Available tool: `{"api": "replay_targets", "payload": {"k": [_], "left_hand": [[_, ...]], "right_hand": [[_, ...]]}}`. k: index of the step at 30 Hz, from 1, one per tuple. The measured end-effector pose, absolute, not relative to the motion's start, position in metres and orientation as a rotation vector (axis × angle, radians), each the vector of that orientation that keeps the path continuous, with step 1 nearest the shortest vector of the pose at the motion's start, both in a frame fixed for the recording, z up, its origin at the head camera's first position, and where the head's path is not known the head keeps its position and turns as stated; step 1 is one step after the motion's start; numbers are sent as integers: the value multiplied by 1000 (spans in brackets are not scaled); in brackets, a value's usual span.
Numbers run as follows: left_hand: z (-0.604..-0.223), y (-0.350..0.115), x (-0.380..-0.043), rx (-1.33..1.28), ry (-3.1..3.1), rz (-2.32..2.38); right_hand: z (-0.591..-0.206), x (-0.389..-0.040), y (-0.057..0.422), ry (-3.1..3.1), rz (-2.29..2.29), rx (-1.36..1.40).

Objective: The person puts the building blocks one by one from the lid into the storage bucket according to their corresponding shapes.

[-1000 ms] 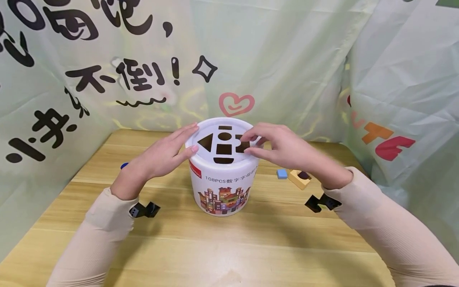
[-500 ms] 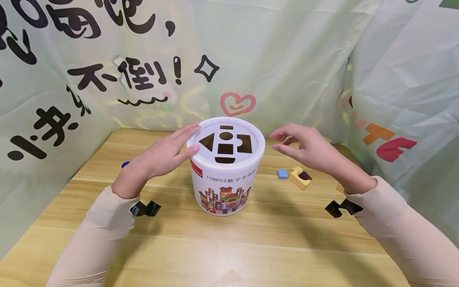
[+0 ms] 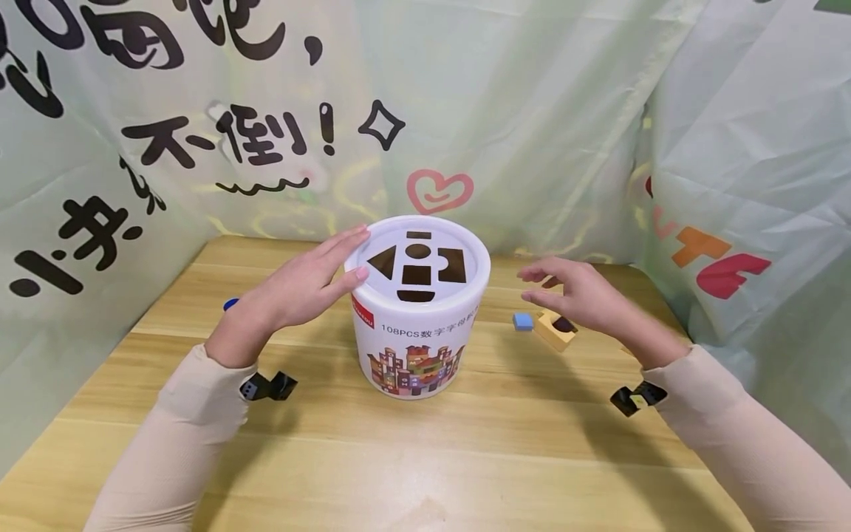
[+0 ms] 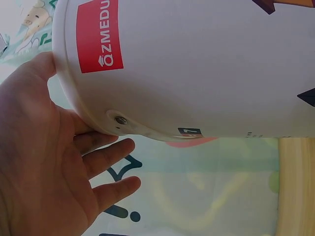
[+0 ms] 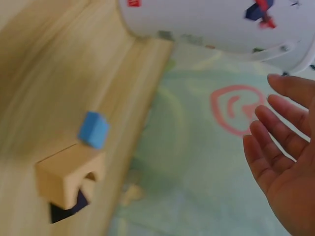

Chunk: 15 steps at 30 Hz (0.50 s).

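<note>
A white bucket (image 3: 412, 347) with a printed block castle stands upright on the table. Its lid (image 3: 455, 293) has several shaped holes, among them a triangle, a circle and a square. My left hand (image 3: 302, 292) rests on the left of the rim, thumb toward the front; in the left wrist view its outer fingers (image 4: 113, 155) stick out free past the bucket. My right hand (image 3: 568, 292) hovers right of the bucket, apart from it, holding nothing. Below it lie a small blue block (image 3: 522, 322) and a yellow arch block (image 3: 550, 337) with a dark piece (image 3: 564, 325) at its cutout.
A blue object (image 3: 230, 304) shows partly behind my left wrist. Printed cloth (image 3: 532, 148) closes off the back and both sides of the wooden table (image 3: 425, 458). A black wrist camera (image 3: 269, 386) sits at each cuff.
My right hand has left the arch-shaped hole in the lid, drawn back to the right and sunk lower toward the blocks. The left hand stays on the rim.
</note>
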<state>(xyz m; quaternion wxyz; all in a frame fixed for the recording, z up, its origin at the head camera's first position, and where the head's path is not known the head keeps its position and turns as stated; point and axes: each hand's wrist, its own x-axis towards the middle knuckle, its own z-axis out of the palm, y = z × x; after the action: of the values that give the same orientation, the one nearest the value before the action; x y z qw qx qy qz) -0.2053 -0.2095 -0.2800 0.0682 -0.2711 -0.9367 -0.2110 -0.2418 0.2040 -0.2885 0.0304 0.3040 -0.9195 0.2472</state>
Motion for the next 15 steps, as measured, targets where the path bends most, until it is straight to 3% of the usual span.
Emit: {"api": "replay_targets", "payload": {"k": [15], "left_hand": [[-281,-209,-203,-812,-2815,-644]], "right_hand": [[-347,-272,230,-2847,798,1037]]}}
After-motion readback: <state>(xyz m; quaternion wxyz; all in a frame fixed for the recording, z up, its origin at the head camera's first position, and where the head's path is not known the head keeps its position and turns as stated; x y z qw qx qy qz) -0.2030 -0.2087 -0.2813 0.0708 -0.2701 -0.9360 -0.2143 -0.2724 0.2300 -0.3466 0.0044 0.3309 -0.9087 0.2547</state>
